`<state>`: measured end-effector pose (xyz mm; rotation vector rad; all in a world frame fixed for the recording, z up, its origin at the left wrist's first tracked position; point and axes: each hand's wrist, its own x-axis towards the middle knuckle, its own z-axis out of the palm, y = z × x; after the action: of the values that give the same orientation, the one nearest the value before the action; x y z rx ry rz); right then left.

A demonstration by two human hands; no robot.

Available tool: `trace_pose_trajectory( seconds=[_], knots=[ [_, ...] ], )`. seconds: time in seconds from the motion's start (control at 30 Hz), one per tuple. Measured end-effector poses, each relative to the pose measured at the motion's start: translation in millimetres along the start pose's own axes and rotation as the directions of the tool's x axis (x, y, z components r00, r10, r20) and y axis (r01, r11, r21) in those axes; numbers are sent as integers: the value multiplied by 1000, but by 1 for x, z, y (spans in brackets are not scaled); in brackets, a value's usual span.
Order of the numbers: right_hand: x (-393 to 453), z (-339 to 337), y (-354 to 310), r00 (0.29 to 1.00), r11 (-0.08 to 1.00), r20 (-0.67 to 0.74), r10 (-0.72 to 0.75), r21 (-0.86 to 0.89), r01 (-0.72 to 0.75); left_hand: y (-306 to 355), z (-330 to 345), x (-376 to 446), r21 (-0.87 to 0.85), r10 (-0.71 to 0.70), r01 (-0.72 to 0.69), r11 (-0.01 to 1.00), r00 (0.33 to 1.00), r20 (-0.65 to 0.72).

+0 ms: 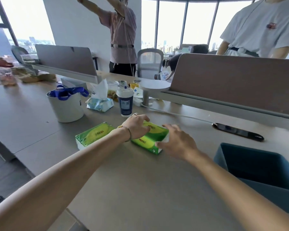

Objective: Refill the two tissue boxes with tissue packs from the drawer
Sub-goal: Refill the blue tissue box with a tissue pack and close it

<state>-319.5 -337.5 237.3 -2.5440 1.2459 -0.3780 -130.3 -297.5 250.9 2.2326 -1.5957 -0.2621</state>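
Two green tissue packs lie side by side on the grey table point(140, 180). The left pack point(93, 135) lies free. My left hand point(137, 126) grips the right pack point(150, 139) from above, fingers curled over its far left part. My right hand point(177, 140) is at that pack's right end with fingers spread and fairly straight, and the thumb touches the near right corner. An open-topped blue box point(249, 148) stands at the right near the table's edge, and nothing shows inside it.
Behind the packs stand a white bucket point(65, 110) holding a blue bag, an opened pale tissue pack point(100, 104) and a lidded cup point(125, 104). A black cable slot point(237, 131) is set into the table at right. Desk dividers point(232, 84) run along the back, with two people standing beyond them.
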Motion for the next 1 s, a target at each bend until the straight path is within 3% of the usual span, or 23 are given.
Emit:
trace_pose_trajectory(
  seconds=[0.13, 0.3, 0.5, 0.73, 1.0],
  knots=[
    [14, 21, -6, 998, 999, 40, 49, -13, -49, -14, 13, 16, -66, -91, 93, 993, 995, 35],
    [21, 29, -4, 998, 997, 31, 47, 65, -49, -17, 20, 18, -104, -64, 64, 993, 998, 0],
    [10, 5, 1, 1000, 1000, -11, 23, 5, -23, 0, 18, 4, -132, -7, 1, 991, 999, -46],
    [-42, -68, 36, 986, 998, -158, -57, -32, 53, 50, -4, -42, -103, 277, -282, 954, 959, -66],
    [-118, -149, 102, 980, 996, -176, -92, -22, 90, 140, -8, -53, 11, 584, -584, 812, 812, -11]
  ],
)
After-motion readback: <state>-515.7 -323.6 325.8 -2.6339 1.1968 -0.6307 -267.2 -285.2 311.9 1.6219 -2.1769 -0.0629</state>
